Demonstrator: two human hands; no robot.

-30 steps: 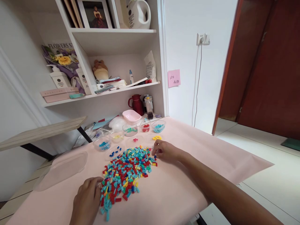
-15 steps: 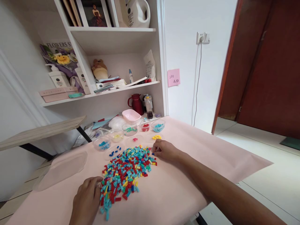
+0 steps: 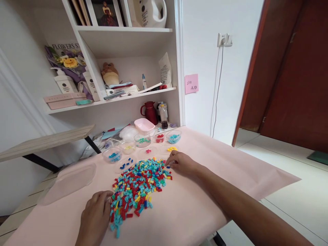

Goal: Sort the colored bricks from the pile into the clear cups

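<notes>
A broad pile of small plastic building bricks [image 3: 139, 182], in red, light blue, yellow, green and dark blue, lies on the pink-covered table. My left hand [image 3: 96, 210] rests against the pile's left edge, fingers loosely bent and slightly apart, with no brick visible in it. At the upper right edge of the pile, my right hand [image 3: 180, 162] has its fingers bent downward and a little apart. A dark blue brick [image 3: 168, 167] lies by these fingertips. Beyond the pile, a clear lid [image 3: 120, 169] carries several dark blue bricks, and yellow bricks [image 3: 171, 149] sit behind my right hand.
Clear tubs hold sorted bricks: blue [image 3: 114, 156], green [image 3: 142, 140], red [image 3: 160, 136] and light blue [image 3: 173, 137]. Behind them stand a pink basin [image 3: 144, 125], a red jug [image 3: 150, 112] and a bottle [image 3: 163, 118]. A large clear lid [image 3: 69, 182] lies at left.
The view has shifted slightly. My right hand's fingers have moved a little and more of the dark blue brick shows. My left hand stays at the pile's edge.
</notes>
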